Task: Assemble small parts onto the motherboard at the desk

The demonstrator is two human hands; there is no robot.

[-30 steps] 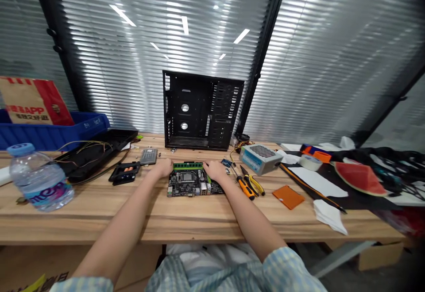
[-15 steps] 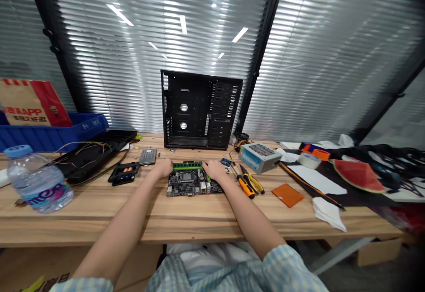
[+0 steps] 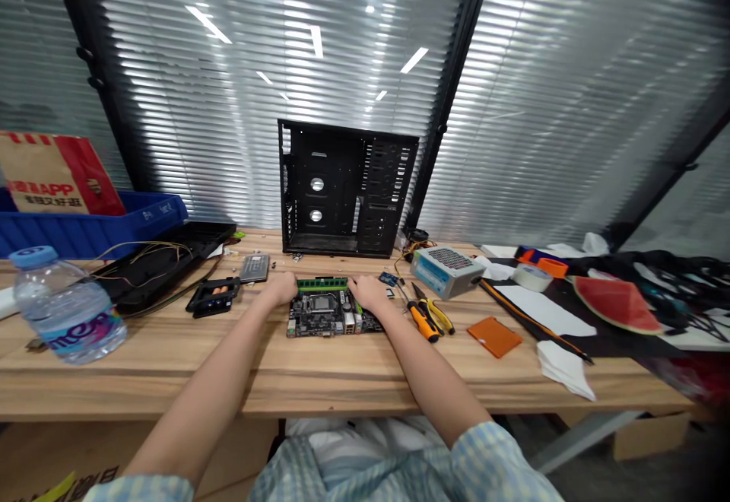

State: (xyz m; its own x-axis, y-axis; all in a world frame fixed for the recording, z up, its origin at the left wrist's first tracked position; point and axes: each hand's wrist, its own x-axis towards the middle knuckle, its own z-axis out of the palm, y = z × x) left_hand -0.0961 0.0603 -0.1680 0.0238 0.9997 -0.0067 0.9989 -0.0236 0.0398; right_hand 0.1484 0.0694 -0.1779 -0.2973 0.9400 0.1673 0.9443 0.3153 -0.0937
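A dark motherboard (image 3: 322,312) lies flat on the wooden table, its processor socket facing up. Along its far edge runs a green memory stick (image 3: 322,284). My left hand (image 3: 283,287) is closed at the stick's left end, and my right hand (image 3: 366,290) is closed at the right end, over the board's far right corner. Both sets of fingertips are partly hidden, but each hand meets an end of the stick. Whether the stick is fully seated in its slot cannot be made out.
Behind the board stands a black computer case (image 3: 347,190). To the right are a power supply (image 3: 448,271), an orange screwdriver (image 3: 422,322), pliers (image 3: 436,312) and an orange square (image 3: 493,336). At left are a drive (image 3: 254,268), a black bracket (image 3: 213,297) and a water bottle (image 3: 68,312).
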